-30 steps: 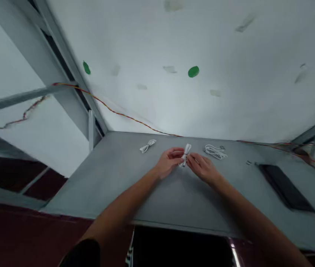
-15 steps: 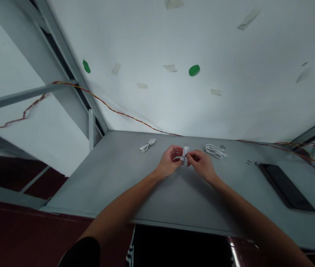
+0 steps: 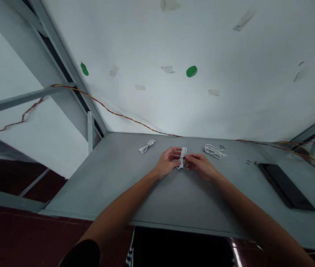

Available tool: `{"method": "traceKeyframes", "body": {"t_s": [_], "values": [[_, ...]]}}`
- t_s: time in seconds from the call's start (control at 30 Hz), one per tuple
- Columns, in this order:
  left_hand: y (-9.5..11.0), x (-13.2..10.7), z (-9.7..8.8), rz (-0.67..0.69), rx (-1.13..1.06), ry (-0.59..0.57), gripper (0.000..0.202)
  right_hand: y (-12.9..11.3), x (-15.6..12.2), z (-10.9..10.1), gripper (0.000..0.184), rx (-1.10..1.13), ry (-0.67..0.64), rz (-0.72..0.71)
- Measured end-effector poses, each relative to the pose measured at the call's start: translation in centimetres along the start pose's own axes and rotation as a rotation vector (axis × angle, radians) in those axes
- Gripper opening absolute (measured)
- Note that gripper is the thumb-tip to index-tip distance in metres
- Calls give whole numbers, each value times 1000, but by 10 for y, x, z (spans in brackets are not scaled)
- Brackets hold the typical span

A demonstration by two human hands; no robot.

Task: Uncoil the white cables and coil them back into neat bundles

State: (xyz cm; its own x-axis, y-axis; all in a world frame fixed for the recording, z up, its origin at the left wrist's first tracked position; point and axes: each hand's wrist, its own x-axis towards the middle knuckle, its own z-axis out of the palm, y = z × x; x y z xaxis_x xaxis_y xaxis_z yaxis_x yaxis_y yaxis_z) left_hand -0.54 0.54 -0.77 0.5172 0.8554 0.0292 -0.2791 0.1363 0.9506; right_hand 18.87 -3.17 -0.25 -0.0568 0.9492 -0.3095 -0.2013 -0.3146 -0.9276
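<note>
A folded bundle of white cable stands upright between my hands, above the middle of the table, with a thin dark tie around its waist. My left hand grips the bundle from the left, thumb below and fingers above. From the right, my right hand pinches at the dark tie with thumb and forefinger; what lies between the fingertips is too small to make out clearly. Another tied white cable bundle lies to the left on the table. A looser coil of white cable lies to the right.
The grey table meets a white panel behind. A dark flat device lies at the right, near small dark ties. A twisted red-yellow wire runs along the back; a metal frame rises at left.
The white cable bundle has come slightly lower and more upright in my left hand. My right hand's fingers have straightened a little and stay at the tie. The view has shifted slightly.
</note>
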Motion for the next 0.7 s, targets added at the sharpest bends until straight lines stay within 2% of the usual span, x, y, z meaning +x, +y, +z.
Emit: {"method": "traceKeyframes", "body": {"t_s": [0.2, 0.27, 0.33, 0.4, 0.47, 0.53, 0.6, 0.7], "values": [[6, -3, 4, -119, -186, 40, 60, 0, 2, -1, 41, -1, 65, -27], [7, -1, 2, -168, -238, 65, 60, 1, 4, -4, 43, -81, 98, -75], [9, 3, -3, -194, -194, 128, 54, 1, 8, -9, 43, -269, 168, -160], [11, 7, -10, -170, 26, 236, 43, 0, 11, -16, 39, -552, 271, -300], [15, 9, -21, -71, 438, 347, 35, -3, 12, -25, 34, -881, 384, -474], [21, 8, -32, 59, 912, 401, 35, -5, 12, -35, 32, -1197, 487, -596], [26, 5, -43, 106, 1286, 395, 40, -8, 11, -46, 36, -1456, 593, -588], [31, 1, -52, 72, 1605, 395, 48, -9, 10, -64, 42, -1656, 743, -397]]}}
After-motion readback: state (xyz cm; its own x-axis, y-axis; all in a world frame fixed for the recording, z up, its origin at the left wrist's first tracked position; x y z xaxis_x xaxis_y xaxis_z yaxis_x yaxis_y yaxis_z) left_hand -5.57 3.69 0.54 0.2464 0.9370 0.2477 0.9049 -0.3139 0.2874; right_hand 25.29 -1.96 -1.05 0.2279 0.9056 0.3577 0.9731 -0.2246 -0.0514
